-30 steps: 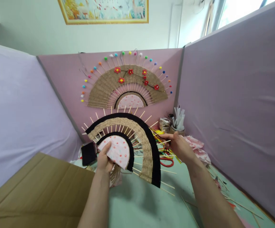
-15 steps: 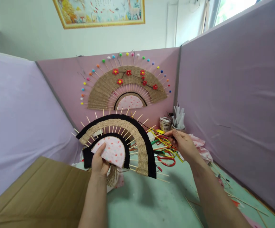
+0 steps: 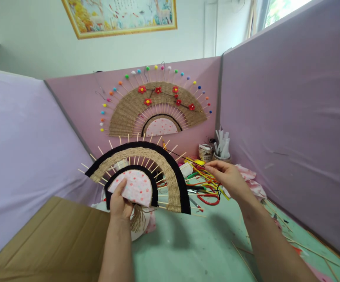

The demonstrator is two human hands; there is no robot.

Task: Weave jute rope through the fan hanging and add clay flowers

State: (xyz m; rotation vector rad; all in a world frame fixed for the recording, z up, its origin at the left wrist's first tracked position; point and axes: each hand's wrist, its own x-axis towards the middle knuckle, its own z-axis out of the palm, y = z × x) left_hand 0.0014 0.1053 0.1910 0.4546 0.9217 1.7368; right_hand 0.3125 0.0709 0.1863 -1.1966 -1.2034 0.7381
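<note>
Left fingers [image 3: 123,189] grip the woven fan [image 3: 146,150] by its dotted centre; right fingers [image 3: 207,166] pinch black cord [image 3: 187,158] stretched to the fan's rim

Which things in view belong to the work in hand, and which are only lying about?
Work in hand:
woven fan, held by the left hand
black cord, pinched by the right hand

Apparently just lying about:
red-handled scissors
cardboard
loose thin sticks
crumpled pink cloth
</note>
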